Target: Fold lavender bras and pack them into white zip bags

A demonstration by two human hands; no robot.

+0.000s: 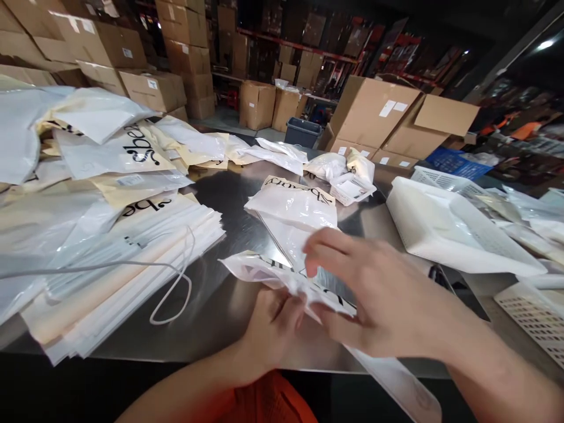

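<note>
Fingers [291, 306] of the left hand [267, 324] are clamped on the near edge of a white bag [275, 276] with dark lettering, low in the middle of the head view, toward six o'clock. Just beside it, on the four o'clock side, the right hand [383, 288] reaches across, blurred, its thumb well apart from its curled fingers; the thumb is at the bag's edge, but whether the curled fingers touch the bag cannot be told. From under the right hand a pale strip [408, 385] runs toward five o'clock, past the near edge of the surface [211, 335]. Measured from the bag, a second bag [293, 202] lies at twelve o'clock, lettered at its far end. At nine o'clock is a thick stack [145, 267] of flat bags, with a grey cord [154, 264] across it that loops down onto the surface. A heap [99, 155] of packed bags rises behind, at ten o'clock. At one o'clock a small white basket [352, 194] holds packed bags, and farther that way stand large boxes [374, 111]. A white tub [414, 226] sits at two o'clock, with a slotted basket [535, 314] at three. Beyond the surface, near twelve, stands a dark bin [303, 132].
</note>
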